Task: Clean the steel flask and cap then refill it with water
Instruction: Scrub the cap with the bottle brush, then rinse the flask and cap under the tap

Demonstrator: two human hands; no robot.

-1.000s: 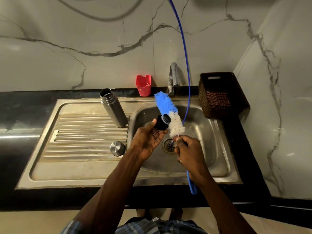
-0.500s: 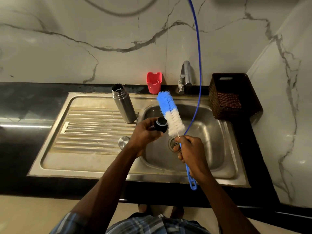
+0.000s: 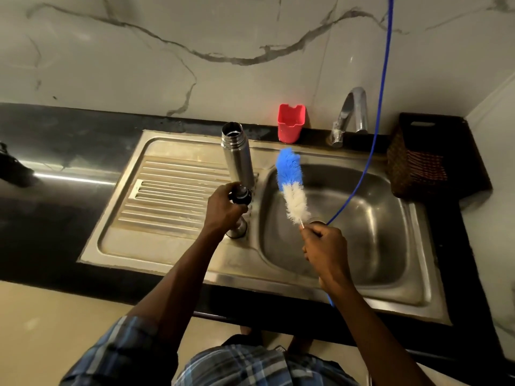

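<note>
At the centre of the frame the left hand curls its fingers round the small black stopper cap with a steel rim, holding it just in front of the base of the open, unlidded cylindrical steel flask, which stands upright on the ribbed drainboard of the stainless steel sink, at the bowl's left edge. The flask's long axis runs up the frame, mouth towards the upper centre. Right of centre, the right hand is clenched on the thin handle of the blue-and-white bristled bottle brush, whose head slants up and left over the bowl, tip near the flask's body but apart from it. The left hand is nearer the flask; I judge the brush must swing left and tip downward to enter the mouth.
</note>
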